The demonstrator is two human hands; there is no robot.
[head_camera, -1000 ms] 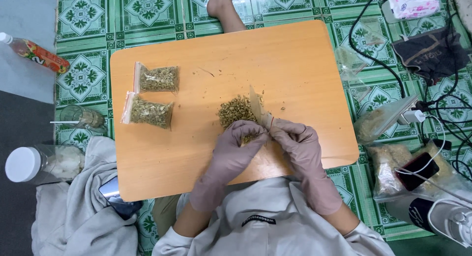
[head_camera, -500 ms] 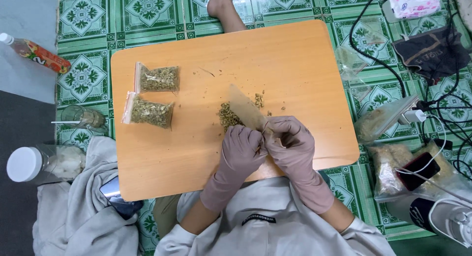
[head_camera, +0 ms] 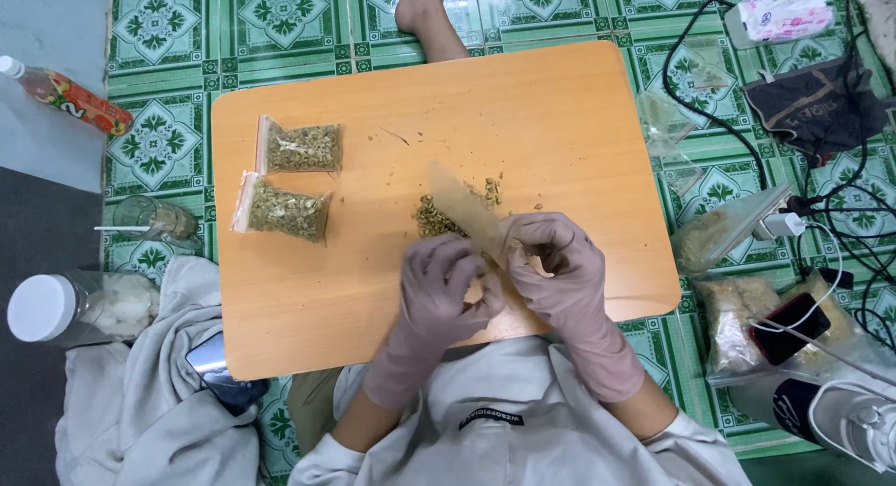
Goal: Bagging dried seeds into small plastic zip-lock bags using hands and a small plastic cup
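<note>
A low wooden table (head_camera: 373, 290) with rounded corners is sitting on a floor of green patterned tiles (head_camera: 280, 14), and the person is sitting at its near edge, leaning over it, with a bare foot (head_camera: 422, 14) showing past the far edge. On the left part of the tabletop two small sealed bags of greenish dried bits are lying side by side, the farther bag (head_camera: 301, 147) just above the nearer bag (head_camera: 283, 211), both well apart from the hands. Near the middle a little heap of the same dried bits (head_camera: 435, 217) is lying loose, with crumbs scattered just beyond it. Both hands are wearing pale pinkish gloves and are working close together above the near-middle of the table. The left hand (head_camera: 439, 290) and the right hand (head_camera: 553, 262) are both pinching the near end of a small clear bag (head_camera: 462, 206), fingers curled around its mouth. The bag is lying slantwise over the heap, its long axis running from the hands up and away to the left, its closed end pointing toward the far left of the table. Off the table, a drinks bottle (head_camera: 70, 96), a glass (head_camera: 159, 220), a white-lidded jar (head_camera: 75, 307), a grey cloth (head_camera: 159, 402) and a phone (head_camera: 219, 369) are lying at the left, while black cables (head_camera: 840, 197) and more bags are crowding the right.
</note>
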